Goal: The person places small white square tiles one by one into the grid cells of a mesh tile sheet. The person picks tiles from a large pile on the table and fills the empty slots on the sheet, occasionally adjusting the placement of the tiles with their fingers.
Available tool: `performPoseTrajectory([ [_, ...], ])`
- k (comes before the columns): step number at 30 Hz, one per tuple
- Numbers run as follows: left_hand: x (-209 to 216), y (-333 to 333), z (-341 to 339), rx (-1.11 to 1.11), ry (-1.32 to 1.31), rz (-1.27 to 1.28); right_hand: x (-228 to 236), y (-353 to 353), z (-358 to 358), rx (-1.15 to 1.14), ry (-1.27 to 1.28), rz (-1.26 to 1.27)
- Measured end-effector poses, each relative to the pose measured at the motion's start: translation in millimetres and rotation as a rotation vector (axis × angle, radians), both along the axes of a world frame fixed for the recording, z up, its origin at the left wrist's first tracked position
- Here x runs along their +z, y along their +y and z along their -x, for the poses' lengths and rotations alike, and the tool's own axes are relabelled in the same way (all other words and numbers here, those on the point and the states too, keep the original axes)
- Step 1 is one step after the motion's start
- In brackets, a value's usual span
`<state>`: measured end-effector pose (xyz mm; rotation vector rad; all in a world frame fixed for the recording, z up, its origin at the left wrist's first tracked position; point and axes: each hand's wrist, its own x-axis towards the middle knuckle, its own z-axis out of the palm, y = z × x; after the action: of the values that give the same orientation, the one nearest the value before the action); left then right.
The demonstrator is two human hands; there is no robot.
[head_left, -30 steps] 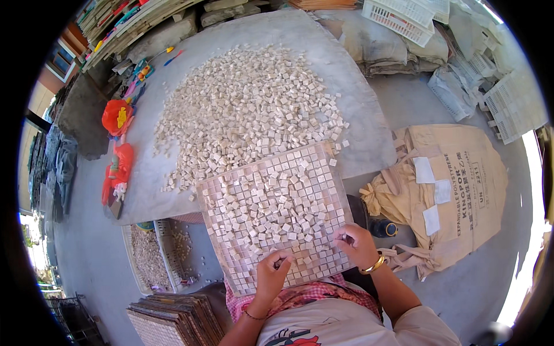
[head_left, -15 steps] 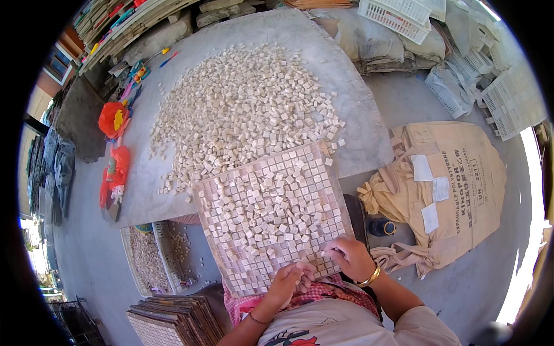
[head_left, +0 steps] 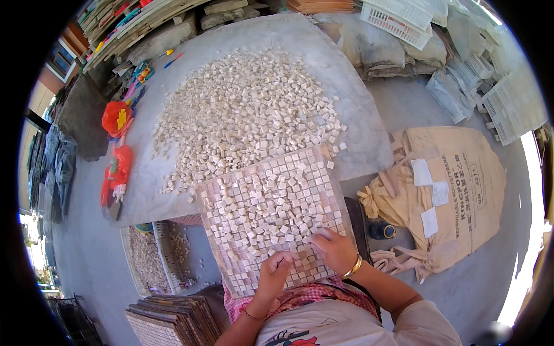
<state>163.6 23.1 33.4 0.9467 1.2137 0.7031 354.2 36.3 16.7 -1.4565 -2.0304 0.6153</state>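
A square grid tray (head_left: 209, 199) leans from my lap onto the table's near edge. Loose pale stone cubes (head_left: 281, 216) lie heaped over its middle, and many pockets along the border hold cubes sitting flat. Close to the tray's lower edge, my left hand (head_left: 273, 273) is closed, thumb against the bent fingers; whatever they hold is hidden. My right hand (head_left: 336, 250), with a gold bangle (head_left: 354, 266) at the wrist, reaches over the lower right of the grid. Its fingers are bent together at the cubes, and I cannot make out what is in them. Unfilled brown pockets (head_left: 309, 266) show between the hands.
A large pile of cubes (head_left: 242, 104) covers much of the grey table (head_left: 363, 127). Below left are a white crate (head_left: 167, 254) of cubes and stacked trays (head_left: 167, 323). To the right lie a tan sack (head_left: 461, 202) and a dark bottle (head_left: 381, 230). Red bags (head_left: 118, 164) hang at the left edge.
Both hands have moved up over the tray, the left from its lower edge and the right leftward. More brown pockets now show between them.
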Motion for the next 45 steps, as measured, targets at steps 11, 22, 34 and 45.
performPoseTrajectory([
  [11, -23.2, 25.2, -6.4, -0.113, 0.85, -0.707, -6.5, 11.6, 27.5, -0.047, -0.039, -0.002],
  [22, -12.3, 10.7, 7.3, -0.061, 0.806, -0.789, 3.6, 13.4, 0.2, -0.083, 1.042, 0.602],
  [34, -17.3, 9.8, 5.1, -0.279, 0.861, -0.817, -2.1, 10.2, 16.7, 0.154, -0.006, 0.131],
  [45, 5.1, 0.1, 20.0, -0.06, 0.661, -0.44, -10.5, 10.4, 34.2, 0.075, -0.09, 0.012],
])
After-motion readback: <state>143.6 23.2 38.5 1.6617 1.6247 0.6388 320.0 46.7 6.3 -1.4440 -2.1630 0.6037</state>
